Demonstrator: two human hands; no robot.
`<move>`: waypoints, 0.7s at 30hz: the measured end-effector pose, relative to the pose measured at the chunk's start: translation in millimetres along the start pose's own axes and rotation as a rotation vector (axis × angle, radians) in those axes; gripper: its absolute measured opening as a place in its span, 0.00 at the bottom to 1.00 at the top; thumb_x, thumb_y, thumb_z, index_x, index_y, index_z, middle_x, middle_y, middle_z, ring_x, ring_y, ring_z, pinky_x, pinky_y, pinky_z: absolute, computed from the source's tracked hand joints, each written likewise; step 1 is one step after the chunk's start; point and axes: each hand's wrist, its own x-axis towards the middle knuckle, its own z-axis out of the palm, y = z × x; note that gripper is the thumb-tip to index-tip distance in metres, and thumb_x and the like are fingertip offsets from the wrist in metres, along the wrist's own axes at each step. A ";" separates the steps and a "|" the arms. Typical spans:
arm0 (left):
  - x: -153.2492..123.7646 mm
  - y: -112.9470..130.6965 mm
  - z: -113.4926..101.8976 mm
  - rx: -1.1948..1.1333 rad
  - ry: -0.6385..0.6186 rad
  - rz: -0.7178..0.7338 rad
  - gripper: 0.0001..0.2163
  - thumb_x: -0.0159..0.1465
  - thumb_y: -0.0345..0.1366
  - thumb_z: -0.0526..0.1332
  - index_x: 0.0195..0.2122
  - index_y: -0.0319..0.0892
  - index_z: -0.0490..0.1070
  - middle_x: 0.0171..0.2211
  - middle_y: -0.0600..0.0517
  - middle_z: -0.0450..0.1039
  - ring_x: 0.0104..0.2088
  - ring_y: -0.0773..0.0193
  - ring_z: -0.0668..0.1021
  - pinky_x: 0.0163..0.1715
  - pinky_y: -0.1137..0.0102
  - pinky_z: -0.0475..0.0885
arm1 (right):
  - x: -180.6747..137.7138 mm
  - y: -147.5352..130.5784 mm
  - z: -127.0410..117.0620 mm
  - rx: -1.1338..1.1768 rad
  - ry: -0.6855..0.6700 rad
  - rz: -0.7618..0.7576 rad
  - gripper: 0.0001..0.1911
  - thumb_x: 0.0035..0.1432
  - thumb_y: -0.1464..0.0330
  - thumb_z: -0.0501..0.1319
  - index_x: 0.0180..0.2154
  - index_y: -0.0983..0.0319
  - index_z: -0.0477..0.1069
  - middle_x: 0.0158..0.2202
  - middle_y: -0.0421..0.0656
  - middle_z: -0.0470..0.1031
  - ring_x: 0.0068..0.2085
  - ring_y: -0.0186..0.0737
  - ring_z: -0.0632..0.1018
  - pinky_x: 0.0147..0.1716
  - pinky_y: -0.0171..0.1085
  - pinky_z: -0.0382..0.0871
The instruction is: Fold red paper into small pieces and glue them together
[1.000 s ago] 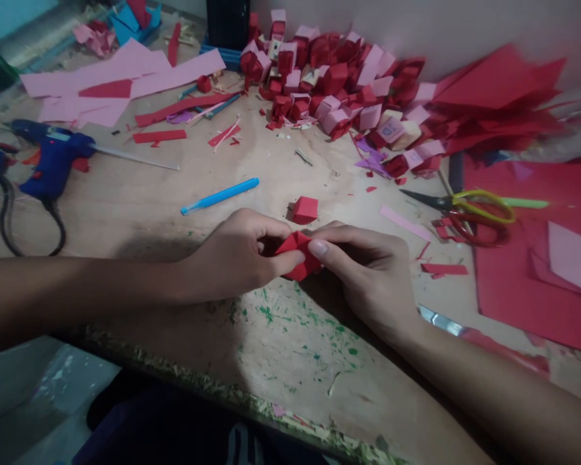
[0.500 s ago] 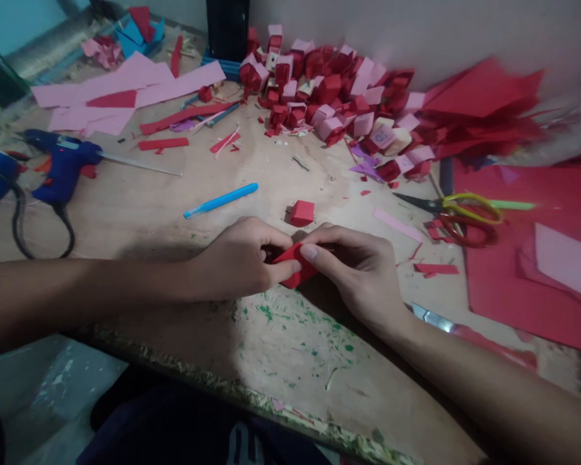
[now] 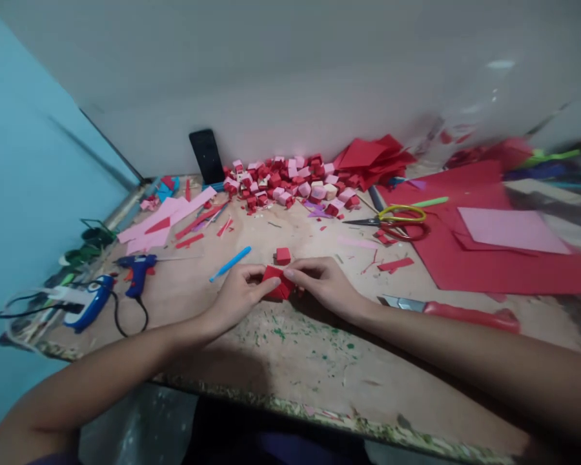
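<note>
Both the left hand (image 3: 237, 298) and right hand (image 3: 322, 283) pinch a folded red paper piece (image 3: 277, 285) low over the tabletop (image 3: 295, 349). The paper looks light, thin and easily creased, so each grip is best kept at its folded edges.

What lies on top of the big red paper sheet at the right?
A pink sheet lies flat on the big red paper sheet. The scissors' handles overlap its left edge. Anything beneath it is hidden.

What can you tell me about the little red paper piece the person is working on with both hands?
The red paper piece is small, matte and creased into angled flaps, only partly folded. It sits low over the wooden table, near the front edge, pinched between the left hand and the right hand, whose fingertips cover its sides. A finished red paper cube lies just behind it, apart.
</note>
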 end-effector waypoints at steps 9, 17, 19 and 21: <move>-3.2 -12.5 -1.9 -0.187 -0.020 0.000 0.13 0.60 0.44 0.71 0.37 0.38 0.81 0.37 0.48 0.82 0.36 0.56 0.82 0.42 0.57 0.80 | -4.2 -3.3 2.9 -0.022 -0.024 -0.014 0.22 0.63 0.54 0.66 0.28 0.66 0.80 0.22 0.42 0.77 0.24 0.35 0.73 0.25 0.34 0.65; -3.3 -21.3 -5.2 -0.079 0.003 0.048 0.12 0.63 0.44 0.69 0.35 0.38 0.80 0.31 0.48 0.80 0.29 0.64 0.77 0.29 0.70 0.69 | -3.8 -4.9 -3.3 -0.069 -0.072 0.036 0.21 0.64 0.55 0.67 0.26 0.64 0.80 0.24 0.43 0.79 0.25 0.35 0.73 0.28 0.35 0.67; -3.0 -23.6 -4.9 -0.115 0.034 0.043 0.12 0.64 0.44 0.68 0.37 0.38 0.80 0.32 0.48 0.80 0.28 0.65 0.77 0.28 0.70 0.70 | -2.1 -4.9 -2.7 -0.043 -0.089 0.062 0.18 0.62 0.56 0.68 0.31 0.64 0.82 0.26 0.42 0.80 0.27 0.36 0.75 0.30 0.35 0.68; -2.2 -24.8 -3.8 -0.134 0.074 0.028 0.12 0.64 0.43 0.69 0.37 0.38 0.79 0.29 0.50 0.78 0.26 0.66 0.76 0.27 0.71 0.71 | -1.6 -3.9 -1.1 -0.015 -0.121 0.079 0.15 0.60 0.57 0.70 0.36 0.64 0.82 0.29 0.42 0.81 0.29 0.36 0.76 0.30 0.35 0.68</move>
